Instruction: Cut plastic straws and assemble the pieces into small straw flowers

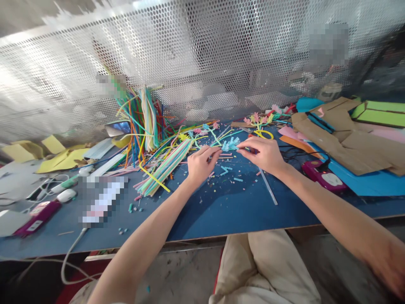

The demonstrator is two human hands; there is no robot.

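Observation:
My left hand [200, 162] and my right hand [265, 154] meet over the blue table [221, 211], pinching between them a small light-blue straw flower [229, 145] with frayed ends. Short cut straw bits [228, 171] lie scattered right under the hands. A bundle of pastel straws [166, 166] lies just left of my left hand. A clear straw [268, 188] lies below my right wrist. More straw flowers on stems [259, 120] lie beyond the hands.
Long coloured straws [144, 116] stand against a perforated metal screen [202, 55]. Brown cardboard [344, 135], blue and green sheets lie at right, with a magenta device [322, 175]. Yellow paper [60, 158], a glue gun [66, 195] and cables lie at left.

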